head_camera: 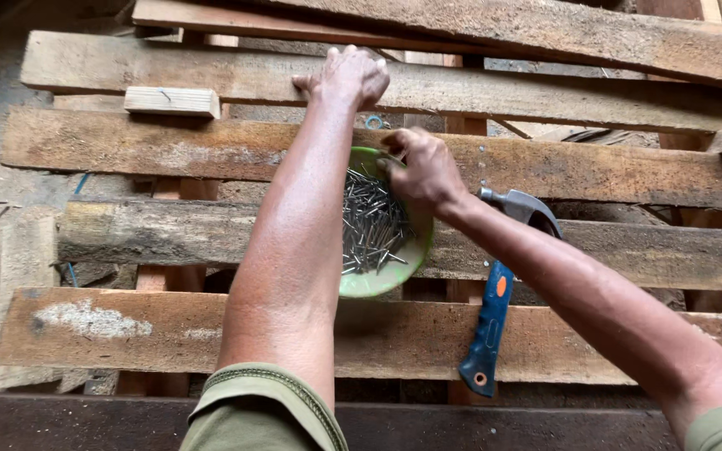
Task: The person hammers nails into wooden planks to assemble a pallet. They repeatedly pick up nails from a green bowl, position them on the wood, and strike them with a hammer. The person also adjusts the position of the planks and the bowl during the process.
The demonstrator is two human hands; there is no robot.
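Right hand over nail bowl, hammer handle pointing down-left

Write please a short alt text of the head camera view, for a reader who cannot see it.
A person's right hand reaches into a green bowl of nails, while the left hand presses flat on a plank of a rough wooden pallet. A blue-handled claw hammer lies on the planks under the right forearm.

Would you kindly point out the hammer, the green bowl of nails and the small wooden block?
hammer (488, 334), head view, blue handle.
green bowl (369, 284), head view, near rim.
small wooden block (171, 101), head view, top face.
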